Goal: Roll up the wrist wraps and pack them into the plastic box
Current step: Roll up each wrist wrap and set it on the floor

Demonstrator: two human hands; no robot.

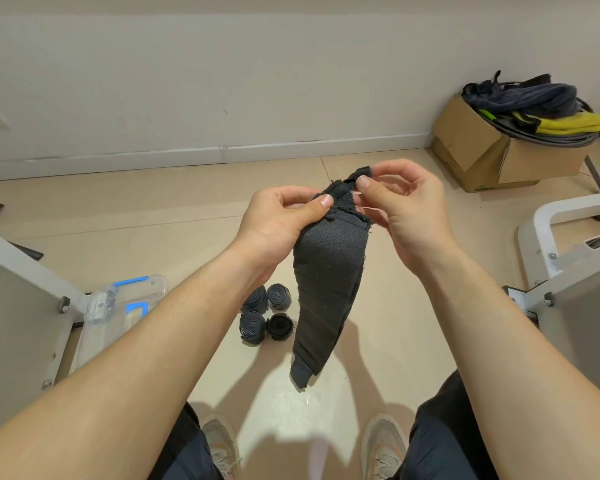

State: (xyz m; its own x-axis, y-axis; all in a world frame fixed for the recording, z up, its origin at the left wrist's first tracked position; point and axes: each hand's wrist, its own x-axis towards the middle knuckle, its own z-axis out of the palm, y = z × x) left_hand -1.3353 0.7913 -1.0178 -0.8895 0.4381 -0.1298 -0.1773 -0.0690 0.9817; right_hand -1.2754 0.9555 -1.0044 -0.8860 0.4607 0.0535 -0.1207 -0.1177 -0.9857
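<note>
Over floor (153,216): wrap (329,271) pinched btwn hands (278,223).

No legible text, label, brand, number or sign anywhere

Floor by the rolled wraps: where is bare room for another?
Bare tile lies between the rolled wraps and the shoes, and beyond them toward the wall. The rolls sit packed together; a forearm hides the floor toward the plastic box.

tiled floor (136,216) | four rolled wraps (252,325) | clear plastic box (97,327) | cardboard box (471,140)
</note>
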